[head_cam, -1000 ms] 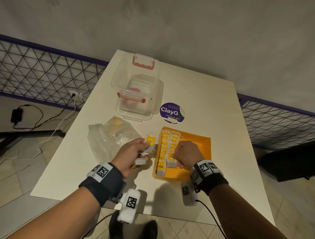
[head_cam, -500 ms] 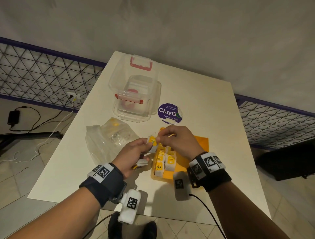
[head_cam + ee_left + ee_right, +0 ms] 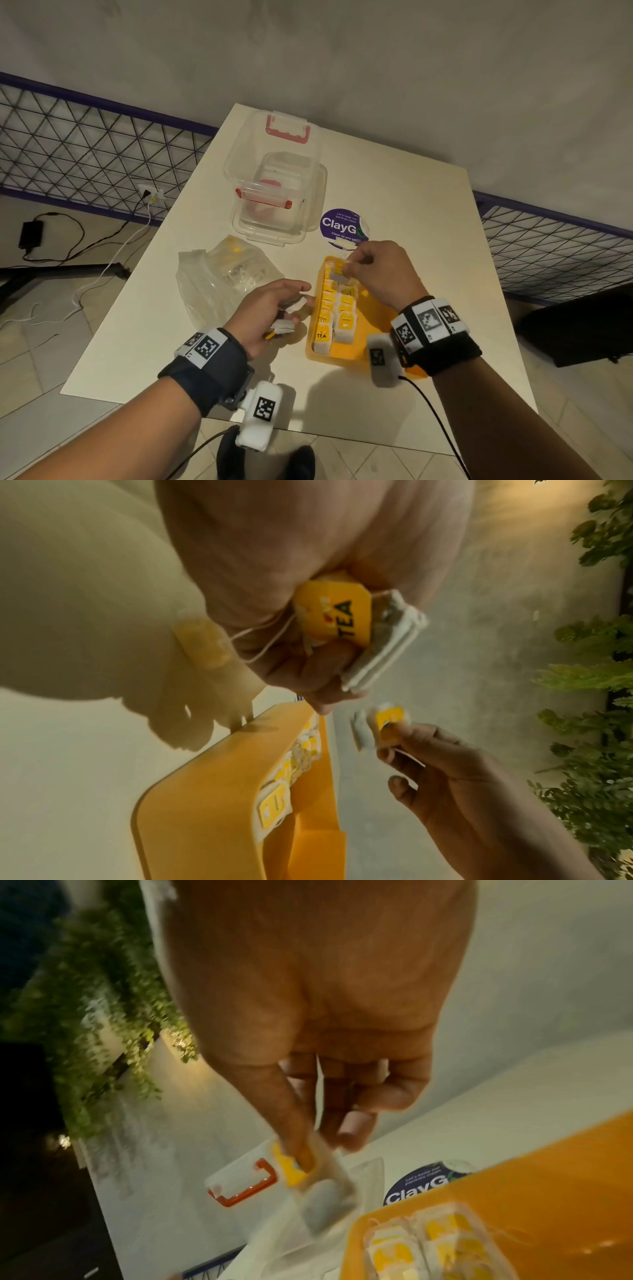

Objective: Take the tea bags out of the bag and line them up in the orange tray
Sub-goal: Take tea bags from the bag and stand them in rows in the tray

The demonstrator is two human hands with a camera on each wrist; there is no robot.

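Observation:
The orange tray point(image 3: 371, 310) lies on the white table and holds two rows of white tea bags with yellow tags point(image 3: 344, 305). My right hand point(image 3: 376, 274) hovers above the tray's far end and pinches one tea bag point(image 3: 310, 1175) between thumb and forefinger. My left hand point(image 3: 274, 308) stays just left of the tray, gripping several tea bags point(image 3: 363, 631), one with a yellow "TEA" tag. The crumpled clear plastic bag point(image 3: 222, 277) lies left of that hand, with a few yellow tags showing through it.
A clear lidded box with red clasps point(image 3: 277, 185) stands behind the plastic bag. A round purple "ClayGo" sticker point(image 3: 342, 224) lies just beyond the tray. The table's front edge point(image 3: 308, 433) is close to my wrists; a wire fence runs on both sides.
My right hand left the tray's near end, took a tea bag from the left hand and carried it above the tray's far end. The left hand kept its place.

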